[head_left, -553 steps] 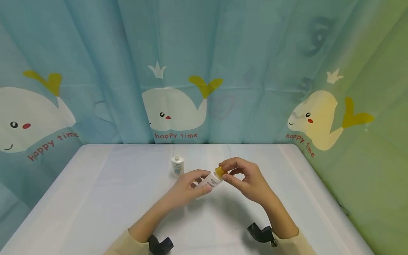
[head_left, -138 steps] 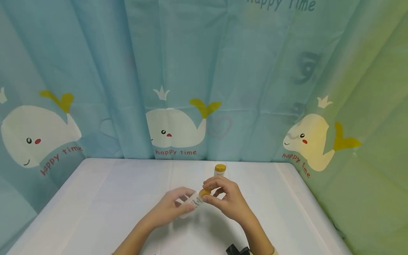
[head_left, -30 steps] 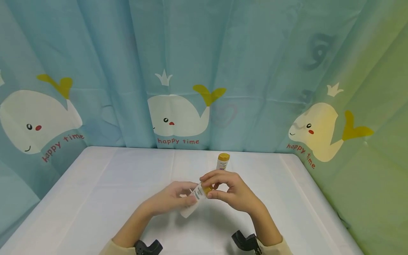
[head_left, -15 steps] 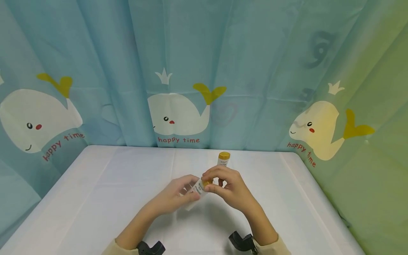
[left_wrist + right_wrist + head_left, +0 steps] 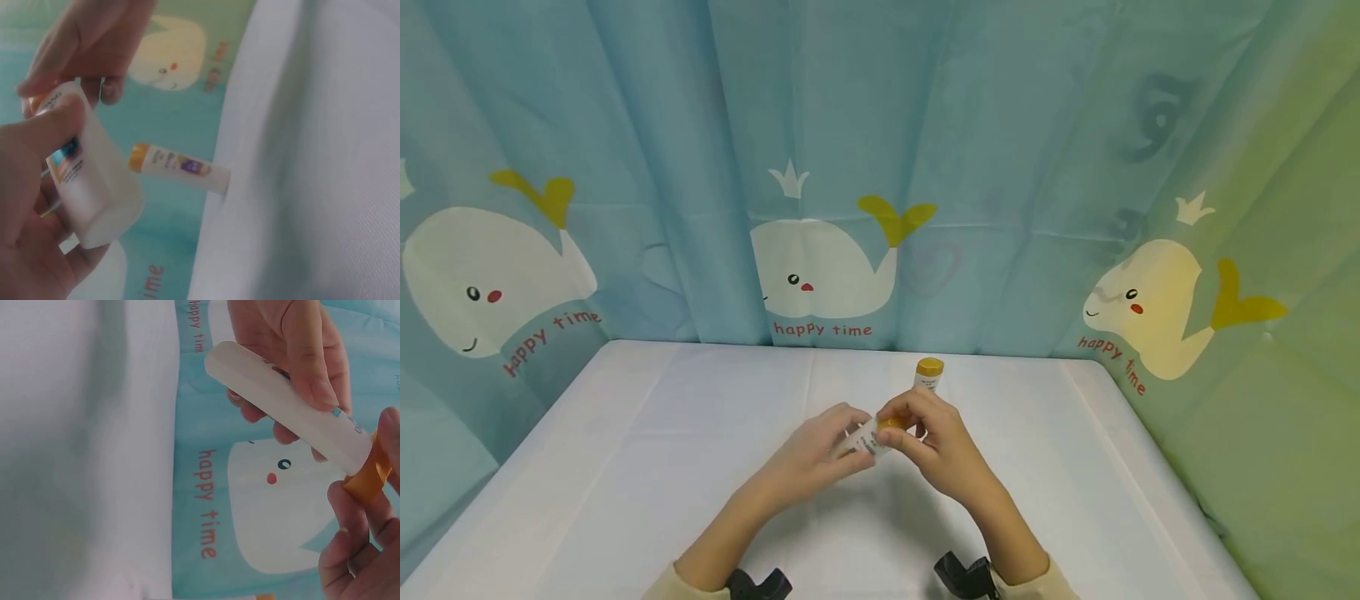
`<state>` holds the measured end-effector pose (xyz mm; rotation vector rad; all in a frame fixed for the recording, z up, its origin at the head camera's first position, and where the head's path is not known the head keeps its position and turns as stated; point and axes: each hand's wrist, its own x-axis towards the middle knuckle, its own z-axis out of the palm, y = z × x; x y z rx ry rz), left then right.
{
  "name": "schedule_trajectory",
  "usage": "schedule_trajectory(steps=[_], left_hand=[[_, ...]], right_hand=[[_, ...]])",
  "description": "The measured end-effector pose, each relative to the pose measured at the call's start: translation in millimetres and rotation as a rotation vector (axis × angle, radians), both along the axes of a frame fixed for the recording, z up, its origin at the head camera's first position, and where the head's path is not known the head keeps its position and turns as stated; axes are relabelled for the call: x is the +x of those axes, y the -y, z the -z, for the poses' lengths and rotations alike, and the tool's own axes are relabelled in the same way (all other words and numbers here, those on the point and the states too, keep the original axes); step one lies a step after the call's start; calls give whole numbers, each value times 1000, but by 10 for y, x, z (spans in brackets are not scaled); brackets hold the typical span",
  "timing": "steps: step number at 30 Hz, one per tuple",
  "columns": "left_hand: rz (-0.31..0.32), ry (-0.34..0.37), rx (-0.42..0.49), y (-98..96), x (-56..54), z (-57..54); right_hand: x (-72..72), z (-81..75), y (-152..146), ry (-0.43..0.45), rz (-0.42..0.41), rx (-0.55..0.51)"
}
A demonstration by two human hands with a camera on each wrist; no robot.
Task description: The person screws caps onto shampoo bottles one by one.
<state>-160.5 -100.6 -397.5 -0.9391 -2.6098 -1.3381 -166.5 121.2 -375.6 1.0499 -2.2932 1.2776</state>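
Note:
Above the middle of the table a small white plastic bottle point(image 5: 863, 440) with printed text is held tilted. My left hand point(image 5: 811, 454) grips its body, thumb on one side and fingers on the other, as the left wrist view shows. At the bottle's top end my right hand point(image 5: 942, 442) pinches a yellow cap point(image 5: 370, 476) between thumb and fingers. The cap sits on the bottle's neck; how tightly cannot be told. Just behind the right hand a second white bottle point(image 5: 181, 170) with a yellow cap stands upright on the table, partly hidden in the head view.
The white table point(image 5: 647, 467) runs back to a blue-green curtain point(image 5: 1000, 167) with printed whales. Black wrist mounts point(image 5: 964, 575) sit at both sleeves near the front.
Earlier, an uncapped bottle stood at the back while the hands held a capped one; later a capped bottle stands further right. In the last second the hands rose slightly and the left fingers shifted.

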Motion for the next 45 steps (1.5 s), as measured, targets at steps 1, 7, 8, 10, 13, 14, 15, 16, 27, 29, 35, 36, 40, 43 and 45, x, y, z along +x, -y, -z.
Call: schedule_trajectory(steps=[1, 7, 8, 10, 13, 14, 15, 16, 27, 29, 35, 36, 40, 43, 45], left_hand=[[-11, -22, -17, -6, 0, -1], [-83, -190, -119, -48, 29, -38], [-96, -212, -138, -55, 34, -43], [-120, -239, -174, -58, 39, -50], [-139, -240, -199, -51, 41, -55], [-141, -240, -204, -48, 37, -51], [-139, -238, -203, -46, 38, -51], [-135, -243, -202, -46, 37, -46], [-185, -549, -230, -87, 49, -18], [-212, -499, -201, -100, 49, -18], [-300, -141, -31, -95, -20, 29], [-314, -87, 8, -87, -49, 45], [-337, 55, 180, -35, -196, 114], [-343, 110, 260, 10, -302, 163], [-347, 130, 288, 39, -365, 200]], right_hand=[[4, 0, 3, 6, 11, -2], [19, 15, 27, 63, 105, -20], [21, 16, 30, 72, 115, -22], [26, 13, 32, 95, 126, -20], [32, -2, 26, 115, 118, -5], [35, -6, 24, 122, 116, -1], [37, -9, 22, 134, 117, 1], [39, -8, 20, 150, 119, -1], [31, -3, 38, 301, 147, -80], [17, 3, 43, 314, 148, -104], [-89, 102, 93, 429, 122, -199], [-118, 133, 113, 459, 110, -212], [-236, 246, 231, 578, 61, -231], [-311, 306, 323, 622, 48, -234], [-353, 339, 371, 629, 56, -237]])
